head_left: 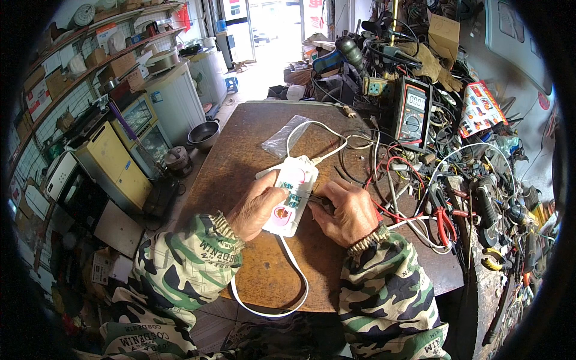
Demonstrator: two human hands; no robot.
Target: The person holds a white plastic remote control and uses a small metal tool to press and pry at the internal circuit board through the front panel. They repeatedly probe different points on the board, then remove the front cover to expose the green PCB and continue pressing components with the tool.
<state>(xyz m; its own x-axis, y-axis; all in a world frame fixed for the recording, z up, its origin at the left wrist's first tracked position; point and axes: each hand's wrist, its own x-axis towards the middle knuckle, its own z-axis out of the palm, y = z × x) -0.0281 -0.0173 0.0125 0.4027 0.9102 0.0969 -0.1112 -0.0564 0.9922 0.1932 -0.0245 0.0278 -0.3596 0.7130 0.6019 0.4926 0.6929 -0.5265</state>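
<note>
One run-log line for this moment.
left hand: gripping white power strip; right hand: holding thin item, type unclear; multimeter: beyond right hand

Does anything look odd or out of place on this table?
Yes: on the right side of the table, cables lie in a loose tangle, with a red-handled tool among them, which looks disorderly.

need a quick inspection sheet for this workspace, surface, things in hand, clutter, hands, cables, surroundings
Surface: brown table, top worn and stained
Things in hand: white power strip, face up
Clutter: clear plastic bag beyond the strip; at right, multimeter and red-handled pliers among heaped tools and wires
Hands: left hand grips the strip, thumb on top; right hand seems to pinch a thin dark tool near its right edge
Cables: white cord loops over the table's near edge
Surroundings: loaded shelves at left, bright doorway ahead
</note>
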